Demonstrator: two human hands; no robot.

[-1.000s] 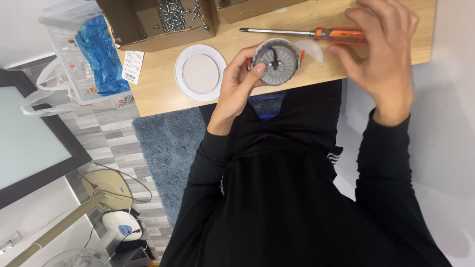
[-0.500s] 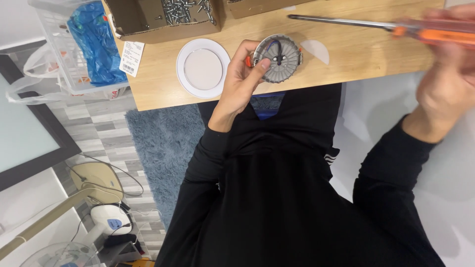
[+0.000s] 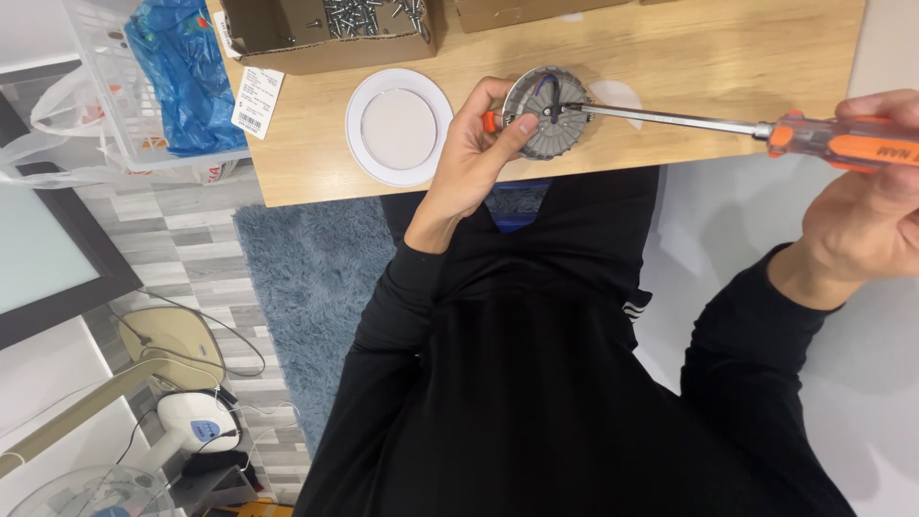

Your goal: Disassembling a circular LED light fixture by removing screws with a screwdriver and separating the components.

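Left hand (image 3: 476,158) clamped round a round grey lamp housing (image 3: 548,112), thumb pressed on its ribbed back, holding it just over the near edge of the wooden table (image 3: 670,86). Right hand (image 3: 876,215) wrapped tight round the orange handle of a long screwdriver (image 3: 756,129), shaft reaching leftward, tip resting at the middle of the housing where short dark wires (image 3: 548,88) loop out.

Likely trouble — a slip of the tip. Long shaft, grip far from the point, so a small wobble at the handle could swing the tip off the screw head; cannot tell from here whether it sits fully in the slot. Off the screw, straight toward the thumb or into the wires, nicking the insulation.

Second risk: housing held on edge by fingers alone, not braced flat on the table. A hard push along the shaft could roll it out of the grip and over the edge onto the blue rug (image 3: 306,278).

Also near — white round trim ring (image 3: 399,127) just beside the left hand, easily knocked by a jolt. Cardboard box of loose screws (image 3: 335,33) further back, well apart from the work; white basket with a blue bag (image 3: 163,67) at the table's left end.
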